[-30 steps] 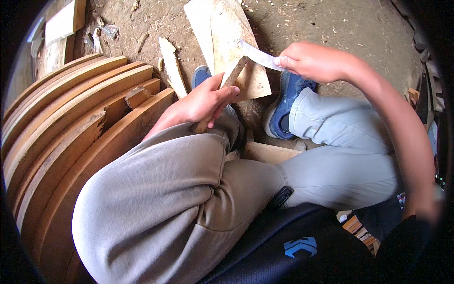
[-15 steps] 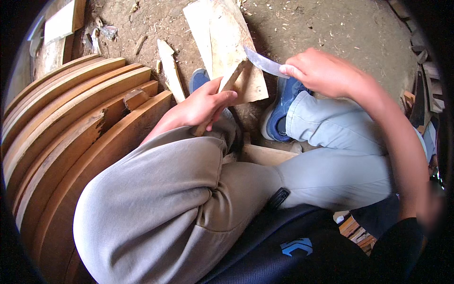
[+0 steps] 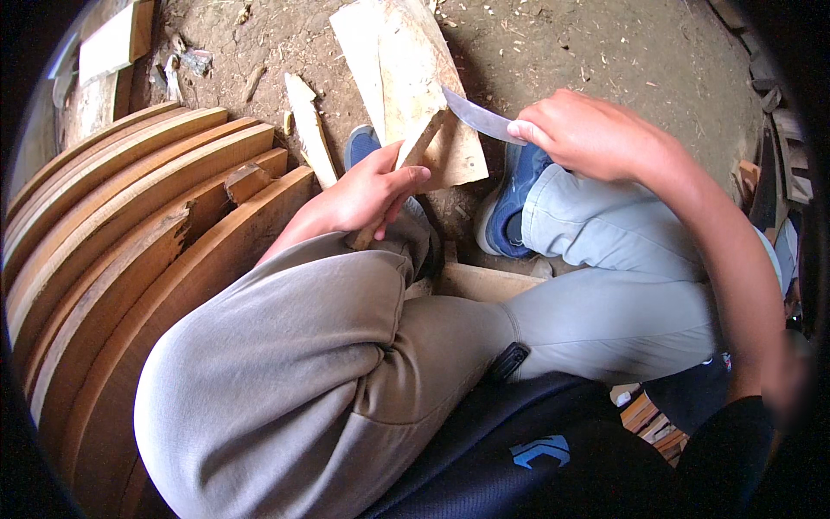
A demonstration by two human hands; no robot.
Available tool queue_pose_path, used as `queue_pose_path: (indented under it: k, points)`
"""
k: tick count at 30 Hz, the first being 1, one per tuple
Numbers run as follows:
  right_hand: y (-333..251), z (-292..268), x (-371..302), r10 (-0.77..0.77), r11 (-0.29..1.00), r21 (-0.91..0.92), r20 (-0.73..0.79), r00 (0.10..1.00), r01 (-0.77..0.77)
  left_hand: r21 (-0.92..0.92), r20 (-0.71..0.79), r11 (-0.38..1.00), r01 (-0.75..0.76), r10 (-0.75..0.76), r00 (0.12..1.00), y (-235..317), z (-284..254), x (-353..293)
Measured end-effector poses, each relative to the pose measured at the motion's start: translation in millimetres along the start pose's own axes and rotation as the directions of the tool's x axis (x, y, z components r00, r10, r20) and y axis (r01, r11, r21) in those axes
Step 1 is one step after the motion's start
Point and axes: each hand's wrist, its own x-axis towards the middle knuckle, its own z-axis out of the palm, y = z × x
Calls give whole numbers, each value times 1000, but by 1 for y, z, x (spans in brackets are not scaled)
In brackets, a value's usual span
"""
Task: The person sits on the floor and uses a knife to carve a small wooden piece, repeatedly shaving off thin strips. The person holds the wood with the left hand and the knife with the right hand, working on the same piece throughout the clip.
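My left hand (image 3: 378, 189) is closed around a narrow wooden stick (image 3: 420, 138), which slants up and away from my lap. The stick's far end lies over pale, flat boards (image 3: 406, 65) on the ground between my feet. In my right hand (image 3: 581, 134) is a knife (image 3: 480, 116) with a curved, shiny blade; its handle is hidden in my fist. The blade points left, and its tip is close to the stick's far end. Whether the two touch, I cannot tell.
Long curved planks (image 3: 130, 251) stand stacked at my left. A pale wood splinter (image 3: 309, 125) lies by my left shoe (image 3: 361, 147); my right shoe (image 3: 510, 203) is beside the boards. Chips are scattered on the dirt floor (image 3: 588, 52). More wood pieces (image 3: 791, 147) line the far right.
Hands, stick and knife hold nearly the same places. The whole view has shifted very slightly, and the blade's tip is still by the stick's far end.
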Motion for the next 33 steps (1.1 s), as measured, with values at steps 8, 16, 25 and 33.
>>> queue_pose_path:
  k: [8,16,25,33]
  points:
    - [-9,-3,4,52,998,-43,57,997,-50,32,6,998,48,-48,999,-4,-3,1]
    - [10,-4,37,-116,992,-46,45,992,118,51,-26,998,35,-33,999,2,0,2]
    - [34,27,33,-99,914,399,34,994,77,46,27,999,11,-12,1000,-3,-2,4]
    - [16,4,8,-107,991,82,-28,994,109,43,8,998,36,-37,999,4,-1,-7]
